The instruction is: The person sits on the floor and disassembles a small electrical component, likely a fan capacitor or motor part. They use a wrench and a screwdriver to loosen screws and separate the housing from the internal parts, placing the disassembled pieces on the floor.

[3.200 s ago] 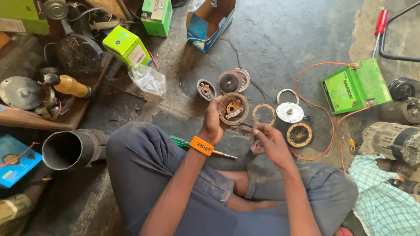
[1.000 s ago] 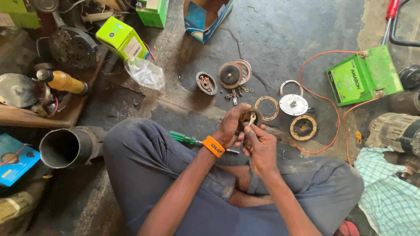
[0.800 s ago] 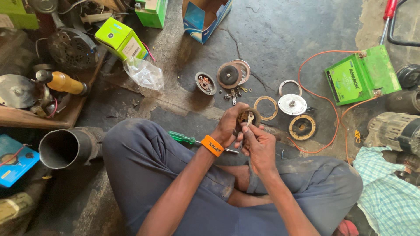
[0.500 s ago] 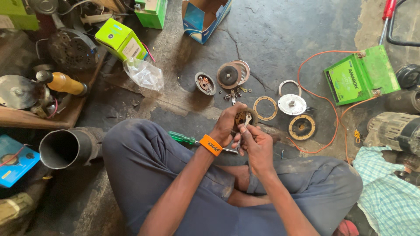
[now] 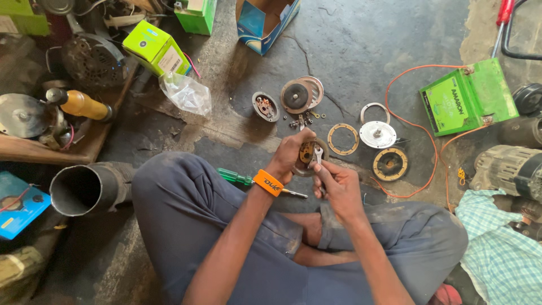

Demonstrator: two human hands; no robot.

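Seated cross-legged on the floor (image 5: 367, 34), both hands raised just above the knees. Left hand (image 5: 291, 155), orange wristband (image 5: 267, 182) on the wrist, fingers clamped around a round plate (image 5: 307, 155), its open face turned up toward the camera and tilted slightly to the right. Right hand (image 5: 337, 186) with fingers closed on a small spanner (image 5: 318, 156); long axis near upright in the view, open end up and on the plate's face, handle running down into the palm.

On the floor ahead, well apart from the hands: dark disc (image 5: 265, 106), round housing (image 5: 297, 96), scattered small screws (image 5: 302, 120), brown gasket ring (image 5: 343, 139), white round cover (image 5: 377, 134), yellow-rimmed ring (image 5: 390, 164). Green screwdriver (image 5: 237, 178) lying beside the left knee, tip pointing right, partly hidden under the left forearm. Green battery (image 5: 467, 97) far right with orange wire (image 5: 420, 141) looping toward the parts.
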